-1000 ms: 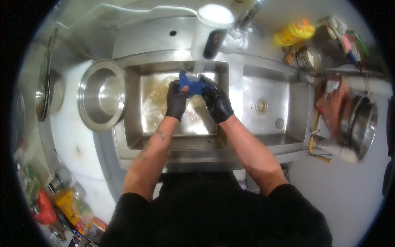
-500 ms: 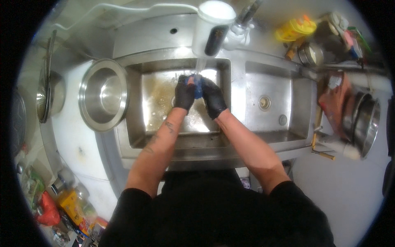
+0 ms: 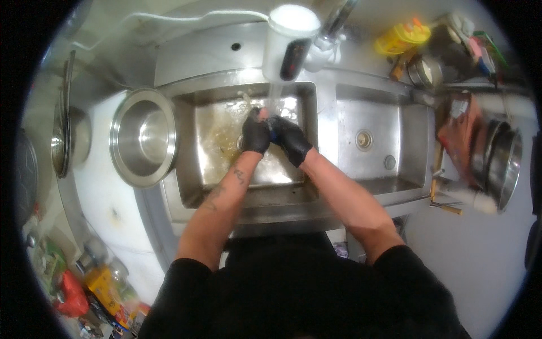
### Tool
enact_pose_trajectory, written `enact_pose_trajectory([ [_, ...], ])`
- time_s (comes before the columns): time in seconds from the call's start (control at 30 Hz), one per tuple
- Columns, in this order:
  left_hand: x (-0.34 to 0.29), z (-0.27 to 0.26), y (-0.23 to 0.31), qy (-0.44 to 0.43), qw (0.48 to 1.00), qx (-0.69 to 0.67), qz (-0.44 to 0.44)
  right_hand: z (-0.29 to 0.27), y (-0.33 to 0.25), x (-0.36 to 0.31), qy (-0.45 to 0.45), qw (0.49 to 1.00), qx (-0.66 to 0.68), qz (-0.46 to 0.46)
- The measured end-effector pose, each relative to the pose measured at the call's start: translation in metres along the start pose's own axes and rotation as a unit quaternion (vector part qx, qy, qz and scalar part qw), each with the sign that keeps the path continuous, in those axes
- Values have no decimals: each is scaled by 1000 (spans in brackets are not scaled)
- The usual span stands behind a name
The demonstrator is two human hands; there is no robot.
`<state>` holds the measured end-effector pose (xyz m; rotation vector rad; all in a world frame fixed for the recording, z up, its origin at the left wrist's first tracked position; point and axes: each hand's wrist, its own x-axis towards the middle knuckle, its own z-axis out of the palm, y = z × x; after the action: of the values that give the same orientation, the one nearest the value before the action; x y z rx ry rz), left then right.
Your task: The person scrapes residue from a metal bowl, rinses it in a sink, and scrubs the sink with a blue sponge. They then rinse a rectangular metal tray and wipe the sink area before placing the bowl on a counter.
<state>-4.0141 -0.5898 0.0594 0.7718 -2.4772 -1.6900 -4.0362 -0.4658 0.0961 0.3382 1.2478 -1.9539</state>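
Observation:
Both of my hands are in black gloves, close together over the left sink basin (image 3: 243,186), beneath the white water-heater faucet (image 3: 288,45). A stream of water (image 3: 274,97) falls onto them. My left hand (image 3: 256,134) and my right hand (image 3: 290,141) are closed around a small blue, cloth-like thing (image 3: 274,135). Only a sliver of it shows between the gloves, and its exact kind is hidden. A pink patch (image 3: 263,113) shows at the tip of the left glove; I cannot tell what it is. Water with foamy splashes wets the basin floor.
A wide-rimmed steel pot (image 3: 144,138) stands on the white counter (image 3: 113,212) at the left. The right basin (image 3: 384,127) has a round drain. Steel bowls (image 3: 508,169), a reddish-brown bag (image 3: 456,135) and a yellow container (image 3: 402,38) are at the right.
My hands have drawn closer together, and less of the blue thing shows. The right hand has moved slightly left. More splashing appears beyond the left hand.

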Motion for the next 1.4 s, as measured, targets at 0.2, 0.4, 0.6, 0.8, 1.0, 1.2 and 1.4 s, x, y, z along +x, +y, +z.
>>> enact_pose_trajectory([
  [0.2,-13,-7,-2,-119,968,-220,-32,-23,-18,30,35,988,-138,-55],
  [0.4,-6,9,-14,-20,992,-90,92,-8,19,43,57,952,-246,-175],
  [0.6,23,-6,-33,-22,976,-213,-36,-4,20,43,45,937,-278,-207],
  [0.8,-28,13,3,-47,988,-125,84,-8,4,48,44,997,13,-58],
  [1.0,42,5,-19,24,984,131,116,13,20,17,64,987,145,-24],
  [1.2,19,31,-39,-96,985,-139,-16,14,16,27,127,971,201,8],
  [1.4,1,37,-44,-65,990,-118,44,-7,24,52,66,964,257,23],
])
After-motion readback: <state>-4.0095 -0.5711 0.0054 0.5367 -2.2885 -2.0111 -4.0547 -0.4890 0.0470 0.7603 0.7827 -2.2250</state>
